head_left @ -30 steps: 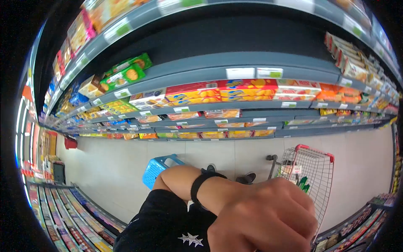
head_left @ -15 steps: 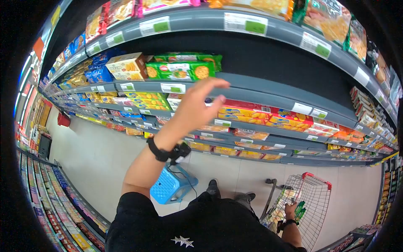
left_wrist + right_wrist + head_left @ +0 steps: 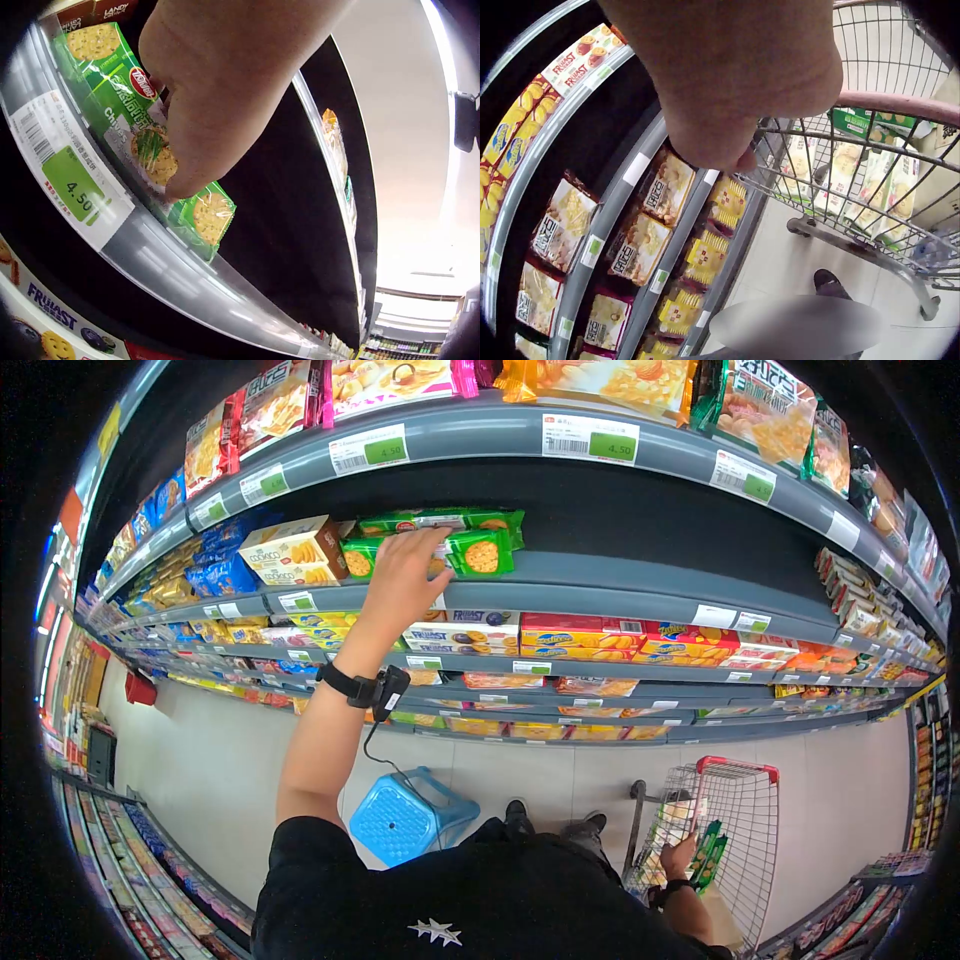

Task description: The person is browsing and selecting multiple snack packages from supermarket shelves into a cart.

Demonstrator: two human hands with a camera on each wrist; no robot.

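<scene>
My left hand lies over the front one of two green cracker packets on the shelf. Its thumb presses the packet's front in the left wrist view, the fingers going over the top, where the wrist hides them. That packet lies along the shelf edge above a 4.50 price tag. Behind it sits the second green packet. Low on the right, my right hand grips the wire side of a shopping cart; most of its fingers are hidden in the right wrist view.
A cream cookie box stands left of the green packets. Bagged snacks line the shelf above, and red biscuit boxes the one below. A blue stool is on the floor. Green packs lie in the cart.
My left hand was a fist close to the head camera, then reached out over the shelves and came down on the front green packet. The right hand stays at the cart since half a second ago.
</scene>
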